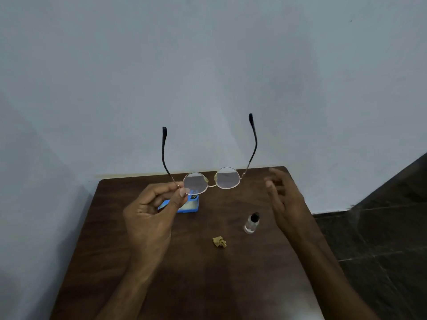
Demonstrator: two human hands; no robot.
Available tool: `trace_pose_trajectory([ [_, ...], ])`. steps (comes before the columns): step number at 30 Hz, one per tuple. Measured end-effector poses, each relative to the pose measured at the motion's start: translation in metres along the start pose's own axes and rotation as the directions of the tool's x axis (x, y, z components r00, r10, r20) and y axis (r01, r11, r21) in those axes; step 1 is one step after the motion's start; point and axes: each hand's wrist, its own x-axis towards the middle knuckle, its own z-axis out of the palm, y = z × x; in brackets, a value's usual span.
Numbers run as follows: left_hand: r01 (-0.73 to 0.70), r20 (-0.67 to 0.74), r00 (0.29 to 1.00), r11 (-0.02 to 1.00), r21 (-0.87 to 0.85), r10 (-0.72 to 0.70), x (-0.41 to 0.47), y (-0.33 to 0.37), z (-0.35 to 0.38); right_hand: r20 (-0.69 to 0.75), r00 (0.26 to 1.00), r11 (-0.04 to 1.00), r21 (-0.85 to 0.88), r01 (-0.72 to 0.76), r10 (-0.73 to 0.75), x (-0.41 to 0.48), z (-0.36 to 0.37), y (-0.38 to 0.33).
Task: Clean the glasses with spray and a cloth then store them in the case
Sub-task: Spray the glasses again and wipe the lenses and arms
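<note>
Both grips are over the counter [184,278]: the left grip [147,218] pinches the glasses [212,181] by one rim corner, held up above the blue case [190,207], while the right grip [283,199] is loose, fingers apart, holding nothing.

Near table [208,285]: bare wood down the middle | middle: cloth [219,242] and bottle [251,224] stand apart, a gap between | far left: left hand [150,218] pinches glasses [227,179] aloft over case [188,205], blocking it | far right: right hand [284,199] hovers, fingers loose, over the corner | far side: wall [208,77] shuts it off.
</note>
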Motion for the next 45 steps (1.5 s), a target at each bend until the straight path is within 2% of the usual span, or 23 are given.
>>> trace_pose_trajectory([
  [4,0.013,-0.031,0.999,0.999,0.045,-0.012,-0.012,-0.007,0.007,0.207,0.969,0.978,-0.183,-0.097,0.135,-0.029,0.025,0.107],
  [6,0.019,-0.048,0.999,0.998,0.063,-0.016,-0.018,-0.009,0.012,0.294,0.919,0.951,-0.236,-0.197,0.264,-0.039,0.043,0.133],
  [8,0.015,-0.06,0.998,0.997,0.074,-0.011,-0.022,-0.01,0.015,0.316,0.877,0.918,-0.283,-0.278,0.363,-0.045,0.06,0.148],
  [15,0.037,-0.115,0.993,0.999,0.018,-0.035,-0.037,-0.013,0.031,0.367,0.872,0.944,-0.175,-0.278,0.325,-0.06,0.082,0.177],
  [18,0.061,-0.158,0.985,0.998,-0.016,-0.063,-0.04,-0.014,0.034,0.345,0.897,0.957,-0.025,-0.287,0.278,-0.056,0.078,0.159],
  [21,0.069,-0.205,0.976,0.997,-0.02,-0.072,-0.038,-0.013,0.032,0.346,0.894,0.919,0.17,-0.357,0.284,-0.047,0.058,0.105],
  [24,0.088,-0.226,0.97,0.996,-0.021,-0.09,-0.035,-0.012,0.028,0.406,0.888,0.828,0.407,-0.385,0.214,-0.04,0.026,0.041],
  [27,0.087,-0.244,0.965,0.995,-0.038,-0.094,-0.032,-0.009,0.026,0.529,0.84,0.623,0.619,-0.478,0.12,-0.031,0.003,-0.01],
  [29,0.082,-0.25,0.965,0.997,-0.012,-0.082,-0.03,-0.007,0.026,0.583,0.807,0.508,0.671,-0.54,0.089,-0.026,-0.005,-0.032],
  [32,0.062,-0.231,0.972,0.997,0.05,-0.049,-0.025,-0.004,0.024,0.64,0.766,0.367,0.728,-0.579,-0.06,-0.022,-0.013,-0.063],
  [37,0.015,-0.199,0.98,0.987,0.157,0.017,-0.018,0.01,0.019,0.672,0.703,0.239,0.741,-0.628,-0.234,-0.018,-0.017,-0.095],
  [38,0.01,-0.199,0.98,0.988,0.156,0.021,-0.016,0.013,0.017,0.678,0.701,0.277,0.733,-0.621,-0.221,-0.017,-0.018,-0.103],
  [39,0.008,-0.2,0.98,0.989,0.149,0.022,-0.014,0.016,0.015,0.676,0.714,0.361,0.722,-0.591,-0.182,-0.017,-0.018,-0.112],
  [41,-0.008,-0.2,0.979,0.986,0.166,0.042,-0.01,0.022,0.008,0.615,0.782,0.611,0.66,-0.437,-0.105,-0.017,-0.02,-0.131],
  [43,-0.031,-0.194,0.979,0.982,0.187,0.068,-0.005,0.028,0.002,0.519,0.845,0.837,0.513,-0.188,-0.128,-0.018,-0.021,-0.148],
  [45,-0.06,-0.18,0.979,0.978,0.202,0.097,-0.002,0.033,-0.008,0.437,0.876,0.97,0.212,0.123,-0.207,-0.017,-0.018,-0.157],
])
